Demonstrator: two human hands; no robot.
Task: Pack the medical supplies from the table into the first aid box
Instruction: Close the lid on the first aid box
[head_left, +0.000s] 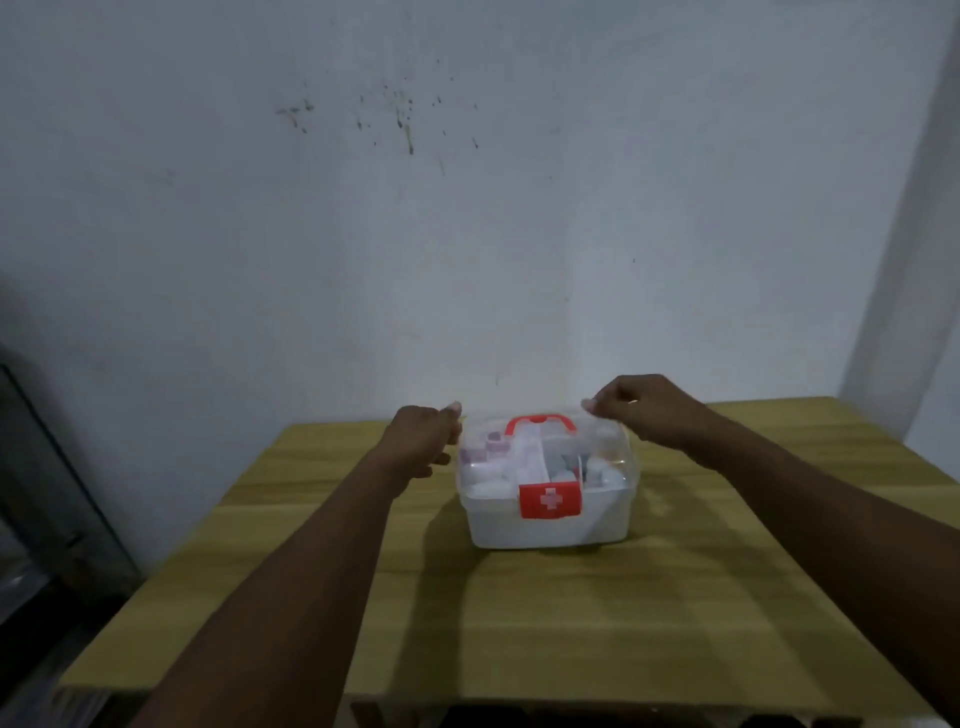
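A white first aid box (545, 525) stands at the middle of the wooden table (519, 613). Its clear lid (488, 467) is down, and it has a red handle (540, 423) on top and a red latch with a white cross (549, 500) on the front. Several white and pale purple supplies show through the lid. My left hand (423, 436) is at the lid's back left corner, fingers curled against it. At the back right corner my right hand (641, 410) pinches the lid's edge.
A stained white wall rises directly behind the table. A dark object (47, 499) stands on the floor at the left. The table's near edge runs along the bottom of the view.
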